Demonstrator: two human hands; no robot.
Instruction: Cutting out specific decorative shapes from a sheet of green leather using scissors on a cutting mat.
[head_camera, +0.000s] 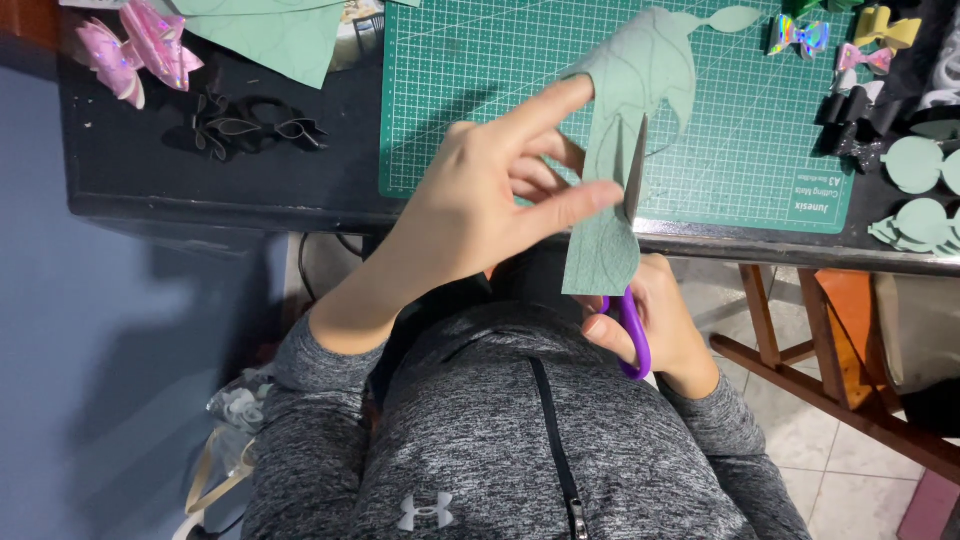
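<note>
Far left on the black tabletop (150, 170): pink iridescent bows (135, 50), glossy and folded, then flat black bow cut-outs (245, 128), petal-shaped, lying near the table's front edge. Above them, a pale green sheet (285, 35) running off the top of the view.

Further right, left hand (480, 200) raised over the table edge, pinching the green felt strip (615, 160) between thumb and forefinger, other fingers curled loosely behind. Strip standing nearly upright, soft and matte, marked with faint curved outlines; upper part wide and leaf-like over the green cutting mat (740, 150), lower end hanging past the table edge toward the lap. Bare gridded mat open around the strip on both sides, left and right alike.

Just beside the left thumb, scissors (635, 250) pointing up, metal blade lying against the strip's right edge, purple plastic handle below. Right hand (665, 325) low, under the table edge and close to the grey zipped jacket (500, 430), closed around that purple handle, thumb through the loop. Both hands close together, strip between them.

At the mat's top edge, a small cut green leaf shape (735, 18). Right of the mat, a crowded cluster: shiny rainbow bow (798, 35), yellow bow (885, 25), pink and black bows, and pale green round cut-outs (915, 165) stacked near the table's right end. Below, a wooden frame (810, 330) over pale floor tiles.
</note>
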